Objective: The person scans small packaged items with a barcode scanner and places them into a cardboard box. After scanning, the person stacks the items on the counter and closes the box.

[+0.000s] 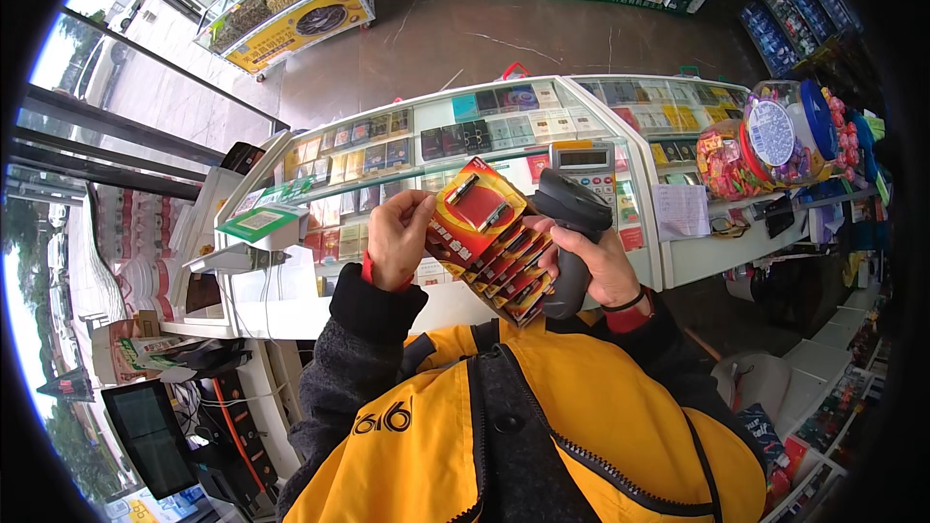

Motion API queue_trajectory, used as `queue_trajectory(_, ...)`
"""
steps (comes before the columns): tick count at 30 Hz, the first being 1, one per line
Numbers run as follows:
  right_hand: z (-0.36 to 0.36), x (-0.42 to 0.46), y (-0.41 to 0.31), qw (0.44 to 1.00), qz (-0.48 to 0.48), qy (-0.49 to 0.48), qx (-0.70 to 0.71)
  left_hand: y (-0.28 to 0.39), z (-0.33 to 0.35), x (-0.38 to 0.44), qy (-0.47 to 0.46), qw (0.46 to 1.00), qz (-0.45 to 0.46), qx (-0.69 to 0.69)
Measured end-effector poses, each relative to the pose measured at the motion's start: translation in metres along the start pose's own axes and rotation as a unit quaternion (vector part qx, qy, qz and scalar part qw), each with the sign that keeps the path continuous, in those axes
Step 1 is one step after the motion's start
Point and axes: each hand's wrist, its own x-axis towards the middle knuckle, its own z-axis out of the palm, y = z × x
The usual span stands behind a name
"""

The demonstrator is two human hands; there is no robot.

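In my right hand [599,261] is a black handheld barcode scanner [570,232], its head tilted up and left. My left hand [398,236] pinches the left edge of a red and yellow display box [483,211], held in front of my chest; the fingers of my right hand also reach its right edge. Two small cylindrical items, seemingly batteries or lighters, show on the box's top panel, and several similar packs lie in overlapping rows below it. Behind the scanner, a calculator [583,160] rests on the glass display counter [443,172].
Cigarette packs fill the counter. Plastic candy jars [774,134] stand at the right, beside a paper sheet [681,212]. A green and white printed-code stand [263,224] is at the left, with cables near it. A dark monitor [149,437] stands lower left.
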Motion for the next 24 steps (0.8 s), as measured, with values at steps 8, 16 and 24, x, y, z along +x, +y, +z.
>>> queue_trajectory(8,0.015,0.009,0.004,0.997,0.05,-0.05,-0.025,-0.023,0.022,-0.006,-0.032,0.998,-0.026,0.052)
queue_trajectory(16,0.027,0.034,0.006,0.998,0.025,-0.038,-0.036,-0.009,0.027,-0.023,0.009,0.926,0.19,0.326)
queue_trajectory(24,0.023,0.035,0.016,0.998,0.042,-0.037,-0.024,0.0,0.025,-0.026,-0.079,0.876,0.23,0.417)
